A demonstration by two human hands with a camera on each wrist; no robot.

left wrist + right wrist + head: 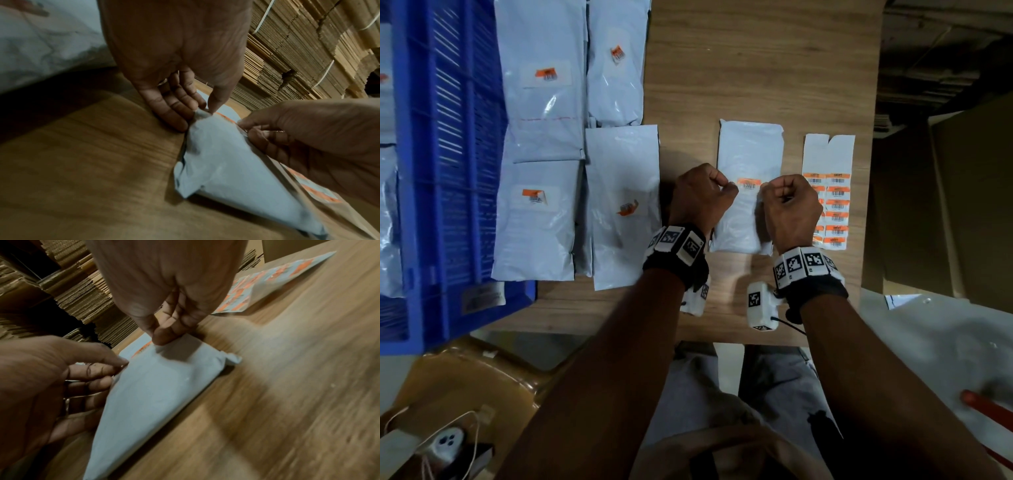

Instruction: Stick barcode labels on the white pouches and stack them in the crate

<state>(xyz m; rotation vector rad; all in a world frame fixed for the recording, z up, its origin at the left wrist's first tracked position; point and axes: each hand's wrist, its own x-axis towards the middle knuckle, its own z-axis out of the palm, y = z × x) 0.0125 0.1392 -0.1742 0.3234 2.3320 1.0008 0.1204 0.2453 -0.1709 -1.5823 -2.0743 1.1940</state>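
Both hands pinch the labelled pouch's side edges.
The crinkled white plastic pouch [748,161] bears an orange barcode label [748,182]; the left hand [700,197] and right hand [791,209] clamp it; only the wrist views show the fingers [176,104].

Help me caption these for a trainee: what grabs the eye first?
Both hands, left and right, pinch the sides of a white plastic pouch bearing an orange barcode label at the centre of the wooden table. A sheet of orange labels lies right of it; a blue plastic crate stands far left.

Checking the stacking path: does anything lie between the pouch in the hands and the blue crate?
Yes. The labelled pouch, pinched by the left hand and right hand, lies right of a spread of other labelled pouches covering the table before the blue crate. It would likely have to go over them.
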